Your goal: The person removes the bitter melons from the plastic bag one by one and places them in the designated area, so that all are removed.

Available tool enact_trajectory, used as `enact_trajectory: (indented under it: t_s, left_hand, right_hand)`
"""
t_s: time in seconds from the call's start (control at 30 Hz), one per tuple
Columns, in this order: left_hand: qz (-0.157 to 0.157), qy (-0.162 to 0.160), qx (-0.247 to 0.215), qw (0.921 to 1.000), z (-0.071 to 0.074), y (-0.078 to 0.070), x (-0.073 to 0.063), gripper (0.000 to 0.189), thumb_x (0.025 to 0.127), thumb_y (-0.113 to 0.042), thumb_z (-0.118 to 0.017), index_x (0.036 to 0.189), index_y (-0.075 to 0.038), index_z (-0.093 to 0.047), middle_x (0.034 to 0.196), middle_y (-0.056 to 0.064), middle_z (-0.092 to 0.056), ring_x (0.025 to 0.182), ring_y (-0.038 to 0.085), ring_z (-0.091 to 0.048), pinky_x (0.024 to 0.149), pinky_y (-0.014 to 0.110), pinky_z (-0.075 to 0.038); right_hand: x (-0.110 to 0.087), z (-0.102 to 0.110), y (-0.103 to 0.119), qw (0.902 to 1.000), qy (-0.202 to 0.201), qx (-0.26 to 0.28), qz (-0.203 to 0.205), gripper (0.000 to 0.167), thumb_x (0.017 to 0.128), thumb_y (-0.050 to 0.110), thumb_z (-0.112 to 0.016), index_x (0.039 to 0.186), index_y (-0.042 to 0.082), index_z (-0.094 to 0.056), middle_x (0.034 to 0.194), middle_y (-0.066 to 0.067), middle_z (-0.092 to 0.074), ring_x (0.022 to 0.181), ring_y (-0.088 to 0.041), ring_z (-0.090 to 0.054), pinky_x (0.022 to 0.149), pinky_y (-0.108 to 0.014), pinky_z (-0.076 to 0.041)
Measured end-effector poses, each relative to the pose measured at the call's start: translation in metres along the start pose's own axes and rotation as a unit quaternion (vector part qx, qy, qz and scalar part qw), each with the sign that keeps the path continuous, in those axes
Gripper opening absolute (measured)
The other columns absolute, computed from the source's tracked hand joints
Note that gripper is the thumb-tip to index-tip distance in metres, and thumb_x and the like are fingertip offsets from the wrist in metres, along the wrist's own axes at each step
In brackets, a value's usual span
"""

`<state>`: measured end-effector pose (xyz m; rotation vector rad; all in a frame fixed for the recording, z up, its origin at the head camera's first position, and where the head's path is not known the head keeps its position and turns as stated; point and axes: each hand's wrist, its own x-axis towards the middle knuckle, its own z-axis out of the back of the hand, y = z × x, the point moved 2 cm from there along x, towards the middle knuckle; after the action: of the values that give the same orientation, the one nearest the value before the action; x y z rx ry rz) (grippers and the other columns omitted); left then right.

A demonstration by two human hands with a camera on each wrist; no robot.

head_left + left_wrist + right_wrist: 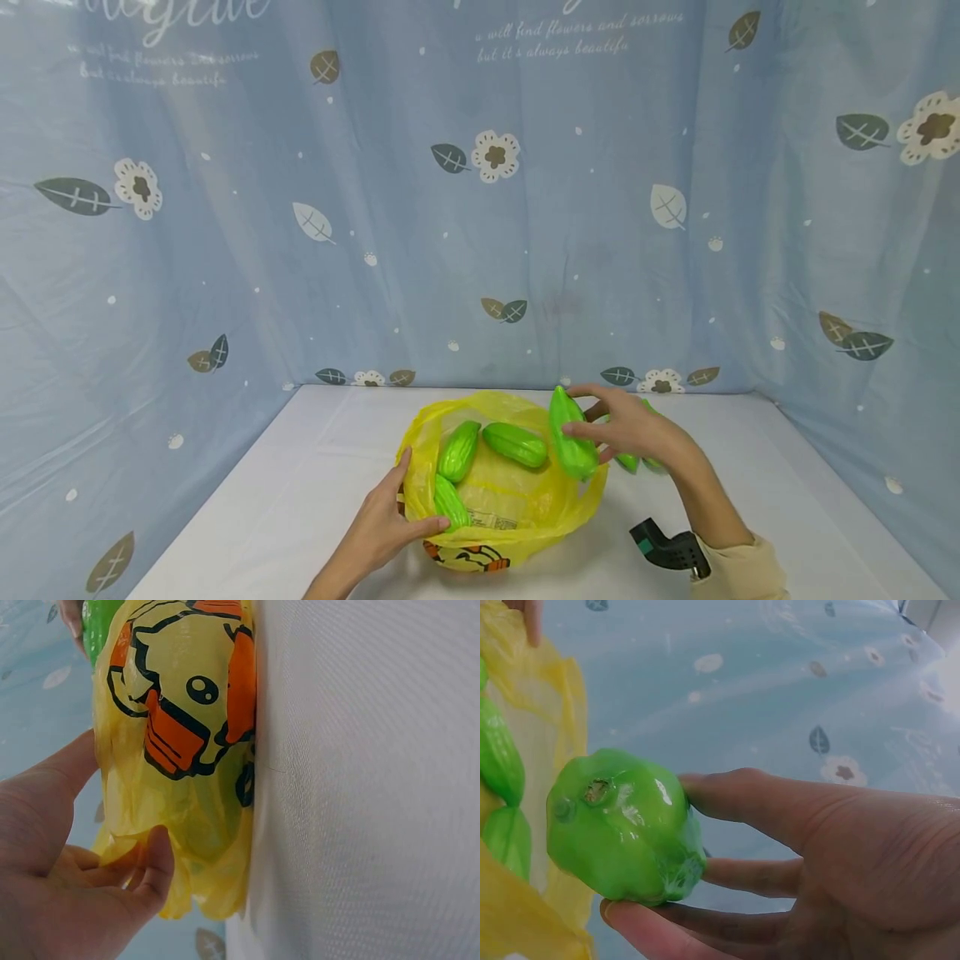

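A yellow plastic bag [551,537] with a cartoon print stands with its mouth wide, and three green ribbed vegetables [515,444] lie inside. My left hand [386,521] holds the bag's near left side, the thumb by the rim and the other fingers against the outside. Over the bag's right rim, my right hand [633,427] grips another green ribbed vegetable [570,433] between thumb and fingers. Its stem end faces the right wrist camera, and this vegetable [622,825] looks wrapped in clear film. Further green vegetables [627,462] lie behind the right hand, partly hidden.
Under the bag is a white table [285,483]. A blue curtain [570,250] with leaves and flowers hangs behind it and at both sides. A black device [670,550] sits at the right wrist by a beige sleeve [738,571].
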<state>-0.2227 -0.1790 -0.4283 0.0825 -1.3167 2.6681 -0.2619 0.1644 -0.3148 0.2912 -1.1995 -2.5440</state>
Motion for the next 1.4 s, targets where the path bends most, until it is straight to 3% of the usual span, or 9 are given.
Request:
enact_trajectory:
  t_s: [0.27, 0.6, 0.9, 1.4]
  left_hand:
    - [-0.005, -0.001, 0.001, 1.0, 0.0, -0.001, 0.0, 0.119, 0.069, -0.044, -0.087, 0.155, 0.001, -0.018, 0.155, 0.026, -0.034, 0.122, 0.028, -0.058, 0.08, 0.023, -0.055]
    - [-0.004, 0.004, -0.004, 1.0, -0.001, 0.001, -0.001, 0.119, 0.07, -0.043, -0.087, 0.155, 0.001, -0.018, 0.155, 0.027, -0.032, 0.119, 0.028, -0.059, 0.08, 0.024, -0.055]
    - [-0.005, -0.001, 0.004, 1.0, -0.001, 0.0, -0.001, 0.119, 0.069, -0.044, -0.087, 0.155, 0.001, -0.019, 0.154, 0.027, -0.034, 0.119, 0.029, -0.059, 0.082, 0.027, -0.056]
    - [-0.003, -0.002, 0.008, 1.0, 0.0, 0.0, -0.001, 0.119, 0.069, -0.045, -0.087, 0.155, 0.001, -0.019, 0.154, 0.026, -0.034, 0.117, 0.027, -0.06, 0.082, 0.025, -0.056]
  right_hand:
    - [-0.005, 0.009, -0.011, 0.9998, -0.012, -0.004, 0.016, 0.069, 0.09, 0.037, -0.07, 0.146, 0.008, -0.042, 0.123, -0.03, -0.06, 0.082, -0.022, -0.07, 0.059, -0.034, -0.059]
    - [-0.011, 0.015, -0.028, 0.9997, -0.023, -0.005, 0.002, 0.07, 0.09, 0.039, -0.07, 0.147, 0.009, -0.042, 0.124, -0.029, -0.06, 0.095, -0.027, -0.069, 0.062, -0.036, -0.06]
    - [-0.023, 0.029, -0.037, 0.9992, -0.038, -0.005, -0.01, 0.075, 0.09, 0.04, -0.069, 0.15, 0.008, -0.037, 0.13, -0.034, -0.054, 0.098, -0.029, -0.069, 0.066, -0.037, -0.06]
    - [-0.031, 0.039, -0.069, 0.998, -0.053, -0.017, -0.029, 0.073, 0.09, 0.036, -0.07, 0.148, 0.004, -0.038, 0.122, -0.029, -0.06, 0.095, -0.023, -0.067, 0.064, -0.034, -0.06]
